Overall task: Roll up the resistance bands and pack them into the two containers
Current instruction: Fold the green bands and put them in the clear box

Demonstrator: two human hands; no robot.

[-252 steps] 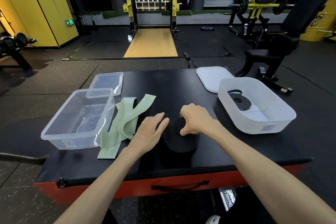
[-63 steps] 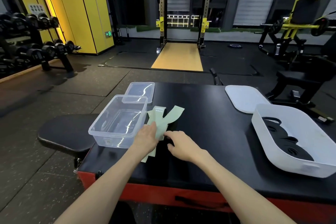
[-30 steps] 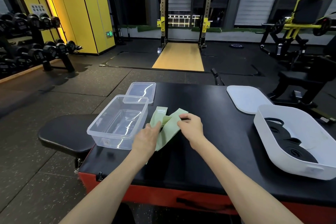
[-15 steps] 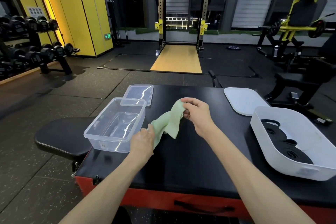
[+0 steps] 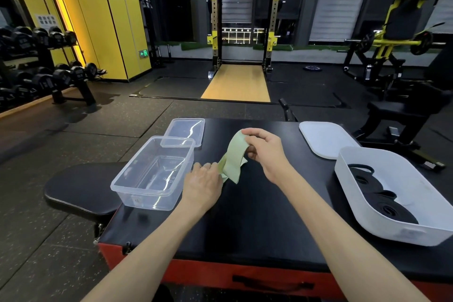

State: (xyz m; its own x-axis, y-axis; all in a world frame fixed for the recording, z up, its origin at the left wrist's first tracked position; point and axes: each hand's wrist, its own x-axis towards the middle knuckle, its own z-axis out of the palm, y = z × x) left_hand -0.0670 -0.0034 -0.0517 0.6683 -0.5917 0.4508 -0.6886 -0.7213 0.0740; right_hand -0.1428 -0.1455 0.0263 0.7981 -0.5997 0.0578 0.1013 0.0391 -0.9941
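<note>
Overhead, head view: a green band (image 5: 234, 158) is lifted off the black padded platform (image 5: 257, 225) and held between two bare hands. The right hand (image 5: 266, 152) is raised, with thumb and fingertips pinching the band's upper end and the other fingers loosely curled beneath. The left hand (image 5: 203, 184) is lower and nearer the camera, back of hand up, its fingers curled onto the band's lower end just beside the right wall of the clear container (image 5: 147, 200). The band hangs in a slack fold between the hands, and no print on it can be read. The clear container holds nothing I can see. A small mark on its front wall is too small to make out. The clear lid (image 5: 186, 129) lies behind it, with one edge tucked under the container's far rim. On the right side of the platform sits the white container (image 5: 404, 235), with rolled black bands (image 5: 387, 208) inside, and a white lid (image 5: 323, 138) lies flat behind it. The platform's side panel is red (image 5: 208, 274) with a black strap handle. Beyond it, a green exit sign (image 5: 143, 53) with an arrow is fixed low on the yellow wall. A white notice (image 5: 46, 21) further left is illegible.
</note>
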